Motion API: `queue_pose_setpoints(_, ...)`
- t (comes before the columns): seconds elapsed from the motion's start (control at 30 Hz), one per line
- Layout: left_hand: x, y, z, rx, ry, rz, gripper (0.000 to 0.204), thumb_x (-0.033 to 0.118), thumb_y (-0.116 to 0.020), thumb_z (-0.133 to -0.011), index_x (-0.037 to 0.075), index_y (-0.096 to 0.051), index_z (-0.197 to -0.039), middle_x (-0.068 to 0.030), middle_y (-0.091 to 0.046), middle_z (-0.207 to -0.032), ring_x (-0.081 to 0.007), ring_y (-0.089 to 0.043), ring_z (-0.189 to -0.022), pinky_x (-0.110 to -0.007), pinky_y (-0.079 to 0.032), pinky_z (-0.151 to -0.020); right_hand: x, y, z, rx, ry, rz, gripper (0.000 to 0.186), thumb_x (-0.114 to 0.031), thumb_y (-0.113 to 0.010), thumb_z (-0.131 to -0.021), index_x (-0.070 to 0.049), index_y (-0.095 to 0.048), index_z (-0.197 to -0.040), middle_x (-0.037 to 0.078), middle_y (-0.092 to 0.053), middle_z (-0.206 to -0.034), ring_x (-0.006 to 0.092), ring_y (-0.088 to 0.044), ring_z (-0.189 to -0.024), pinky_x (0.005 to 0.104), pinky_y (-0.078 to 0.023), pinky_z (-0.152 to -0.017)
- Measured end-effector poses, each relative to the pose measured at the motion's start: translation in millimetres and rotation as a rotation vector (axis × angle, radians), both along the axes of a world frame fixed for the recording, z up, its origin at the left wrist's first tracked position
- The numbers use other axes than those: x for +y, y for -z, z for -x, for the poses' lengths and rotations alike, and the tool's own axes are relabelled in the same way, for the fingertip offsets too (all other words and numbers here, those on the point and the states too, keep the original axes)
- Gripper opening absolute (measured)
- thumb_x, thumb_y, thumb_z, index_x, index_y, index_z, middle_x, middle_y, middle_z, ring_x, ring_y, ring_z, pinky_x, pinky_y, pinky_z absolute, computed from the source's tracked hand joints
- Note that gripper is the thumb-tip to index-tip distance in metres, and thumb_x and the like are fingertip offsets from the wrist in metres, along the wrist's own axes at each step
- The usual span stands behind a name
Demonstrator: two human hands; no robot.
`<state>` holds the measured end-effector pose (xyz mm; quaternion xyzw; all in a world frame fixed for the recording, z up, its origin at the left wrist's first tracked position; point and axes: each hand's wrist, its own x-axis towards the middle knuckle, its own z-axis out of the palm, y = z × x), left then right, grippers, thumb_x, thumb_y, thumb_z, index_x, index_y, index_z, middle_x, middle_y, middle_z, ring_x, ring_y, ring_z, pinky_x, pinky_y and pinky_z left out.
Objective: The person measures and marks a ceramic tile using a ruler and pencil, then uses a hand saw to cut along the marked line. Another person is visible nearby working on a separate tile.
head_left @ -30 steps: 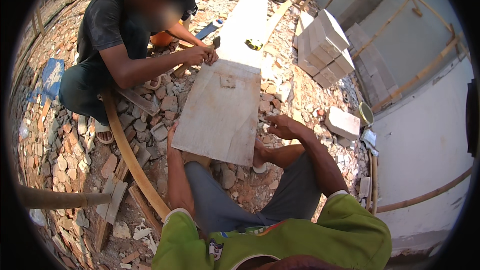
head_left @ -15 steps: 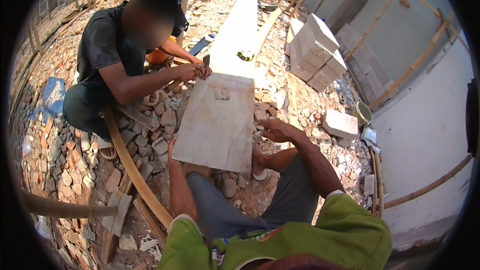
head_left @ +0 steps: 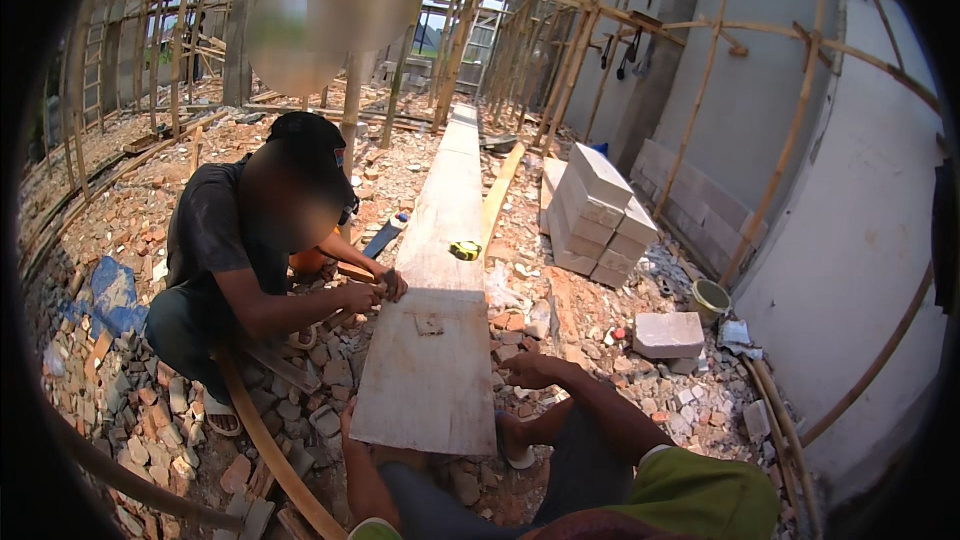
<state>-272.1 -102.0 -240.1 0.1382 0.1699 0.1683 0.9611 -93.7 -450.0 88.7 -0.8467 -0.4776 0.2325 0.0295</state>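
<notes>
Fingers of the left hand (head_left: 351, 430) lie against the near left edge of a long pale board (head_left: 430, 390), apparently to steady it; how far they close beneath is hidden, so their grip cannot be told; the right hand (head_left: 532, 371), loosely half open with nothing visible in it, hangs just beside the right edge; the board's long axis runs from lower centre, broad end nearest, toward upper centre; a co-worker's hands (head_left: 362, 297) are at its left edge; a yellow tape measure (head_left: 464, 250) rests farther up, perhaps left within reach.
</notes>
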Motion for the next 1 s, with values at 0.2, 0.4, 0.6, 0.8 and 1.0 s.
queue_pose_setpoints(0.2, 10.9, 14.7, 6.7, 0.021, 0.014, -0.008, 0.048, 0.033, -0.056, -0.094, -0.002, -0.058, -0.127, -0.0159, -0.064, -0.124, -0.0343, -0.061, -0.109, -0.045, -0.048, -0.094, -4.6, 14.8, -9.0, -0.001, -0.009, -0.016, 0.049, -0.022, -0.053, -0.091, 0.001, -0.051, -0.135, 0.026, -0.064, -0.113, 0.0379, -0.062, -0.104, 0.0445, -0.049, -0.09)
queue_pose_setpoints(0.4, 6.3, 18.5, 0.5, -0.026, 0.018, -0.088, 0.048, 0.033, -0.054, -0.095, -0.002, -0.058, -0.128, -0.0153, -0.064, -0.124, -0.0333, -0.061, -0.111, -0.044, -0.048, -0.096, -13.1, 22.9, -26.5, 0.009, 0.03, -0.001, 0.049, -0.027, -0.055, -0.092, -0.002, -0.054, -0.134, 0.023, -0.06, -0.125, 0.037, -0.058, -0.115, 0.0437, -0.046, -0.098)
queue_pose_setpoints(0.6, -4.0, 7.6, -8.0, -0.036, 0.034, 0.034, 0.048, 0.03, -0.05, -0.098, -0.002, -0.054, -0.132, -0.0168, -0.061, -0.13, -0.0331, -0.06, -0.116, -0.043, -0.046, -0.101, -5.7, -15.6, -6.0, -0.039, 0.033, 0.014, 0.047, -0.021, -0.056, -0.088, 0.002, -0.056, -0.128, 0.027, -0.063, -0.118, 0.0409, -0.06, -0.11, 0.045, -0.048, -0.094)
queue_pose_setpoints(0.8, 17.6, 37.0, 3.0, -0.057, 0.022, 0.102, 0.039, 0.024, -0.063, -0.092, 0.001, -0.061, -0.124, -0.013, -0.067, -0.118, -0.0299, -0.065, -0.105, -0.042, -0.052, -0.092, 0.8, -11.2, -1.5, 0.071, 0.09, -0.048, 0.049, -0.022, -0.06, -0.091, 0.001, -0.053, -0.133, 0.018, -0.071, -0.094, 0.0279, -0.069, -0.084, 0.0384, -0.053, -0.078)
queue_pose_setpoints(1.0, 16.5, 30.6, 4.1, -0.029, 0.064, 0.118, 0.04, 0.023, -0.059, -0.095, 0.001, -0.058, -0.128, -0.0137, -0.065, -0.123, -0.0302, -0.064, -0.107, -0.042, -0.051, -0.094, -1.1, -18.7, 5.7, 0.064, 0.118, -0.095, 0.046, -0.021, -0.06, -0.089, 0.001, -0.056, -0.128, 0.022, -0.069, -0.09, 0.033, -0.068, -0.085, 0.0404, -0.053, -0.077)
